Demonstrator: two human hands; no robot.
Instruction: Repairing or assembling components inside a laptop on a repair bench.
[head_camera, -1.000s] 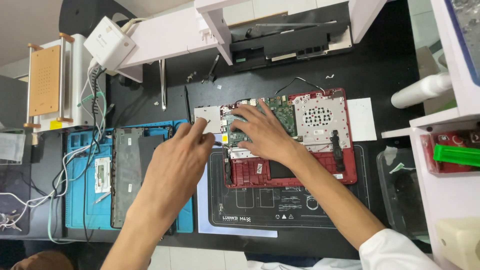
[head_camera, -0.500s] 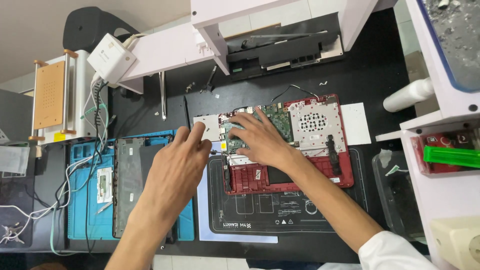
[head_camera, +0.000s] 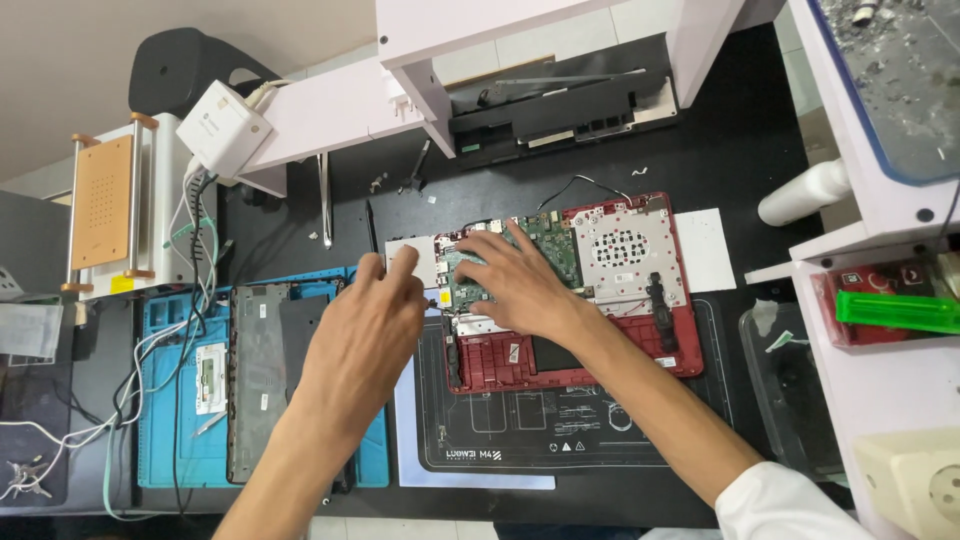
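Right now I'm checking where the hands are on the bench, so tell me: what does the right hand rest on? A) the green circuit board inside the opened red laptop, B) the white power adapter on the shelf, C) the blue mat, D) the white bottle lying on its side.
A: the right hand lies fingers spread on the green circuit board inside the red laptop, away from the other three things.

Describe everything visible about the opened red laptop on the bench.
The red laptop lies flat, bottom cover off, across a black work mat. Its plastic shell frames a green circuit board, a perforated silver plate and thin black wires at the top edge. The right hand rests on the board; the left hand reaches its left edge, fingertips at a small silver plate.
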